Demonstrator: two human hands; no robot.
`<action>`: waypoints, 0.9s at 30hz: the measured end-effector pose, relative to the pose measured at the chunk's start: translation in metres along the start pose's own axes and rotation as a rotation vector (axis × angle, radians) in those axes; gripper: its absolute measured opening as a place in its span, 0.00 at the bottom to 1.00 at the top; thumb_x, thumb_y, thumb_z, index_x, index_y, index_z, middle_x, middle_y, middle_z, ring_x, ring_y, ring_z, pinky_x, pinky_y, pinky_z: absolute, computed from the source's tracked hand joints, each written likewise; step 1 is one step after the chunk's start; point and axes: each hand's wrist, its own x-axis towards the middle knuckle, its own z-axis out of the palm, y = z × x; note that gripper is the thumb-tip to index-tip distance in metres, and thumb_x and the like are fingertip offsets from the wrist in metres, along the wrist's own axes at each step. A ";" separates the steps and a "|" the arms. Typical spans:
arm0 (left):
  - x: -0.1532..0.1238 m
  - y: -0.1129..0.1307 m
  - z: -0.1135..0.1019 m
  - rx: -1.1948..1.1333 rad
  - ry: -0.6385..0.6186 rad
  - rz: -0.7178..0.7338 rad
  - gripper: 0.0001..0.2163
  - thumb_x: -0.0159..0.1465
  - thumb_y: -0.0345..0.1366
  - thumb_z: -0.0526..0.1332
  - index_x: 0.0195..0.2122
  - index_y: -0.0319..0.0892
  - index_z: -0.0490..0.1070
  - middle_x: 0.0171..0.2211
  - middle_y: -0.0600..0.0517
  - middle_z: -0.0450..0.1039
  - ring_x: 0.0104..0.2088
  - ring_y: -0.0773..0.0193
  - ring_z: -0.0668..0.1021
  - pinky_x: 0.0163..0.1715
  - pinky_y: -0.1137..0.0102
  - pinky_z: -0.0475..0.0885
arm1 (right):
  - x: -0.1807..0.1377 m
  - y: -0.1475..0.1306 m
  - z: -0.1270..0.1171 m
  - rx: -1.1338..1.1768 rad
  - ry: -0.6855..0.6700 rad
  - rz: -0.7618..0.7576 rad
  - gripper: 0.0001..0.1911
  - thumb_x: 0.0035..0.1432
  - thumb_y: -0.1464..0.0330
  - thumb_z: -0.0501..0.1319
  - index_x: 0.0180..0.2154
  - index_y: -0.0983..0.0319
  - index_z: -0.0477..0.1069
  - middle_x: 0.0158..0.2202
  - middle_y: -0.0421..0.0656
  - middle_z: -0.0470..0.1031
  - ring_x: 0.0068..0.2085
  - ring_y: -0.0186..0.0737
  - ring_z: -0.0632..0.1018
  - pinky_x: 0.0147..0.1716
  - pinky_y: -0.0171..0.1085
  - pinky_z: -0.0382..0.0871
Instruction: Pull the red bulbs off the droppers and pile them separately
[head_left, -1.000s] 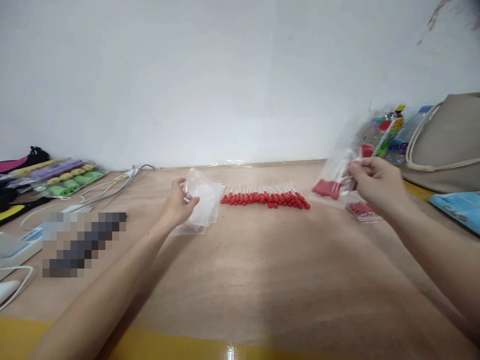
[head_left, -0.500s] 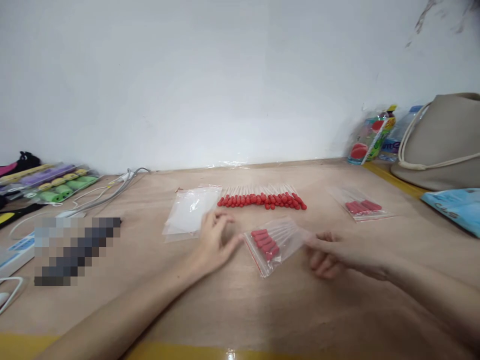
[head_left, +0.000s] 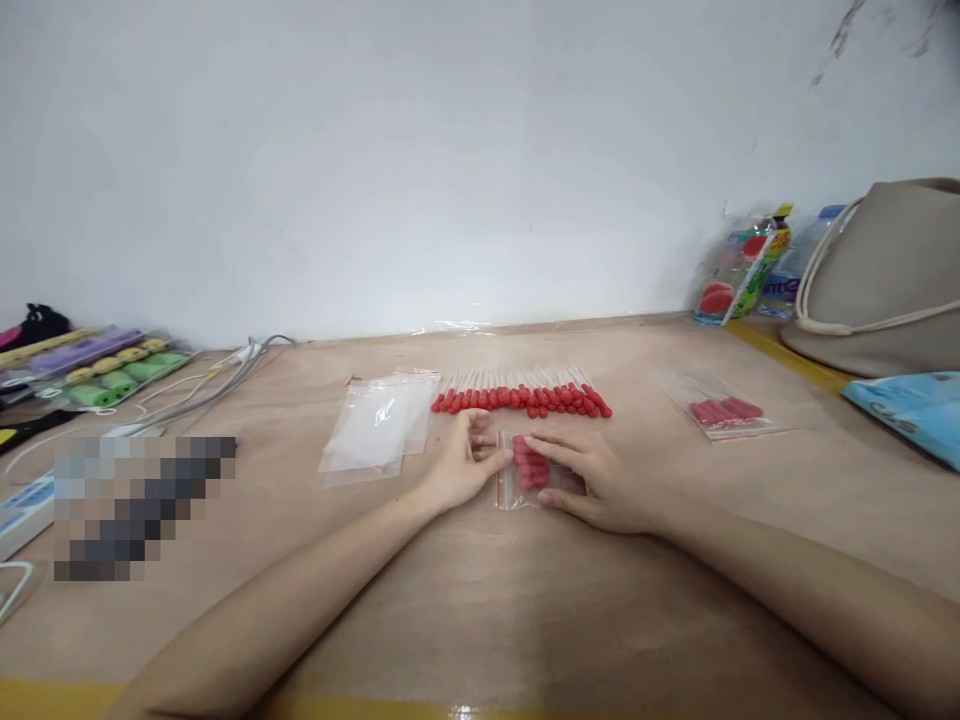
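Note:
A small clear zip bag (head_left: 525, 476) with several red-tipped sticks inside lies on the wooden table (head_left: 480, 600), just in front of me. My right hand (head_left: 596, 478) lies flat on it, fingers stretched out over the plastic. My left hand (head_left: 463, 466) is curled at the bag's left edge and pinches it between thumb and fingers. Just beyond both hands is a long row of loose red-tipped sticks (head_left: 521, 398). A pile of empty clear bags (head_left: 379, 430) lies left of my left hand.
Another filled bag (head_left: 724, 412) lies at the right. Bottles and a snack packet (head_left: 739, 275), a beige bag (head_left: 885, 285) and a blue packet (head_left: 911, 408) stand at the far right. Cables (head_left: 217, 385) and packs of coloured items (head_left: 112, 365) lie at the left.
My right hand brought the filled bag from the upper right down to the table's middle and now lies flat on it. My left hand left the empty bags and took the bag's edge.

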 end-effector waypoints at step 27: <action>-0.018 0.017 -0.002 -0.137 -0.272 -0.204 0.31 0.47 0.32 0.68 0.47 0.40 0.49 0.23 0.60 0.69 0.27 0.71 0.72 0.34 0.71 0.63 | 0.032 -0.013 0.005 -0.269 0.150 -0.405 0.13 0.57 0.72 0.54 0.42 0.53 0.71 0.40 0.39 0.75 0.43 0.39 0.69 0.45 0.44 0.56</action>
